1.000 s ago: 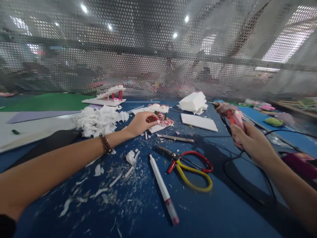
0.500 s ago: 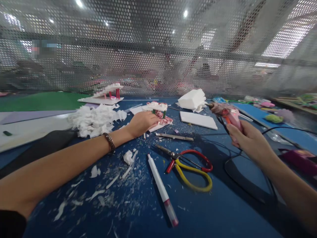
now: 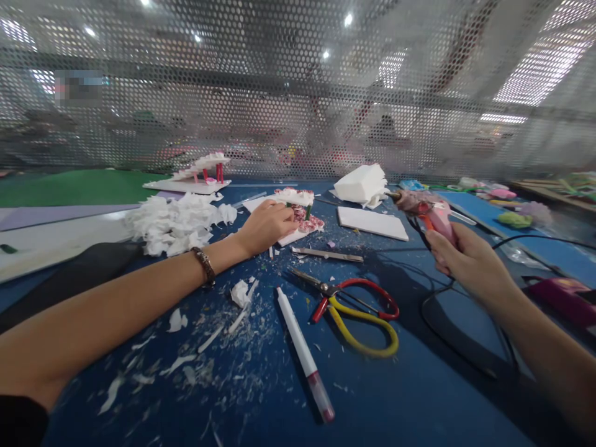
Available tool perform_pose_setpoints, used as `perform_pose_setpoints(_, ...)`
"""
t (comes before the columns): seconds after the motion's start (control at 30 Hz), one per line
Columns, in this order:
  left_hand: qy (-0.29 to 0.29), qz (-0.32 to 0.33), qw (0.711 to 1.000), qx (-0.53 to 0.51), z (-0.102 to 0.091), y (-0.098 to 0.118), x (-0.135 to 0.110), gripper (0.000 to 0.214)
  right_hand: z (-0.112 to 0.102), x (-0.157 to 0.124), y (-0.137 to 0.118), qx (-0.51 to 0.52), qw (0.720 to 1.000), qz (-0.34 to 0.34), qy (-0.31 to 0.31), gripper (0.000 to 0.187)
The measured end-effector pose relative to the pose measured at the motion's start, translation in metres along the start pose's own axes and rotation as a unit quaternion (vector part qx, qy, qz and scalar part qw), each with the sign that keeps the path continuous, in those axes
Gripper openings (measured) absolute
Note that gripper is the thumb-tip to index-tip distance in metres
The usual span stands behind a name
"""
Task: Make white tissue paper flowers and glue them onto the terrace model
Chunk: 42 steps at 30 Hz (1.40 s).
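My right hand [image 3: 465, 254] is wrapped round a pink glue gun [image 3: 437, 217], raised off the table with its nozzle pointing left. My left hand [image 3: 269, 225] has its fingers curled at the left side of a small craft model [image 3: 307, 218]. That model has a white top on green posts, over a base covered in red-and-white bits. My left fingertips are partly hidden against it. Nearer me lie scissors [image 3: 363, 316] with one red and one yellow handle, a white pen [image 3: 300, 344] with a clear cap, and a thin flat strip [image 3: 328, 255].
White crumpled paper [image 3: 174, 223] is heaped on the left. A similar model with red posts [image 3: 200, 174] stands behind it. Right of centre are a white foam slab [image 3: 372, 224] and a white paper stack [image 3: 361, 184]. The glue gun's black cord [image 3: 426, 316] loops on the right. Scraps litter the table.
My left hand has lifted slightly and its fingers have curled more, moving from the model's base toward its posts. My right hand still holds the glue gun in nearly the same spot.
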<state>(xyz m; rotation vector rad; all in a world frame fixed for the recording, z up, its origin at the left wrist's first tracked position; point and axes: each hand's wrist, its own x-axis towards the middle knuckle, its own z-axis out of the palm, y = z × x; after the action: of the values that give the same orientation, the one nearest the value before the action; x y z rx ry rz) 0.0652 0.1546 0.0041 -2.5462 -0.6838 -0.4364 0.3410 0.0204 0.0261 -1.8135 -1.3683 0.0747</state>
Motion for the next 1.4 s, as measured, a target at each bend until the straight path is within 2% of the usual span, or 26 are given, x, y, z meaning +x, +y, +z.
perform_pose_setpoints(0.2,0.0,-0.014,1.0,0.007,0.002,0.0,0.0,0.02,0.001,-0.001,-0.001,0.001,0.999,0.03,-0.02,0.032)
perform_pose_setpoints(0.4,-0.032,-0.012,0.999,0.004,0.001,0.001,-0.001,0.023,0.001,-0.001,-0.002,-0.007,0.999,0.038,-0.021,0.032)
perform_pose_setpoints(0.67,-0.061,-0.079,0.995,0.0,-0.005,0.007,0.001,0.02,0.001,-0.002,-0.003,-0.005,0.999,0.037,-0.027,0.032)
perform_pose_setpoints(1.2,-0.103,-0.104,0.989,-0.022,-0.008,0.013,0.005,0.018,0.003,-0.002,-0.001,-0.013,0.999,0.036,-0.024,0.031)
perform_pose_setpoints(1.4,-0.123,-0.094,0.988,-0.024,-0.006,0.012,0.004,0.019,0.003,-0.001,0.0,-0.032,0.999,0.04,-0.02,0.034)
